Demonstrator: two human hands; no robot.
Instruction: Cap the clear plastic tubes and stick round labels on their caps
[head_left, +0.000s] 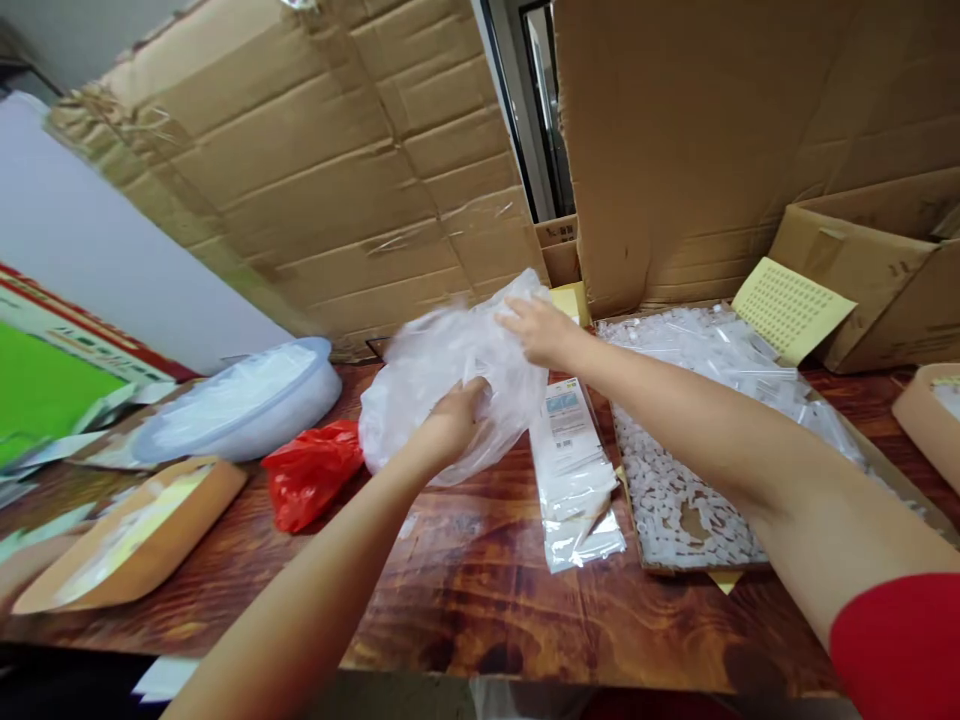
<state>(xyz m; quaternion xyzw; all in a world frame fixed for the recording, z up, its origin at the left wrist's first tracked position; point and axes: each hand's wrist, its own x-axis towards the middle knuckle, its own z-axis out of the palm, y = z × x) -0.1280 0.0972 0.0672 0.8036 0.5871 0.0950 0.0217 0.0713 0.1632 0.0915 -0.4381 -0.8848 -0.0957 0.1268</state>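
Note:
A crumpled, see-through white plastic bag [420, 375] is held up over the middle of the wooden table, partly blurred. My left hand [459, 418] is closed on the near side of the bag, with its fingertips partly hidden in the folds. My right hand [541, 332] grips the bag's upper right edge, fingers bent onto the film. What the bag holds, if anything, I cannot make out. Just below my right forearm lies a stack of printed clear packets [574, 460]. Left of the bag sits a red plastic bag [311, 472].
On the right, a shallow cardboard tray [694, 525] holds many small white pieces and clear bags, with a yellow sticker sheet [793, 308] behind. A blue-white basin [300, 400] and an orange tub [161, 535] stand left; another person's hand [37, 570] touches the tub. Cardboard panels [337, 170] wall the back.

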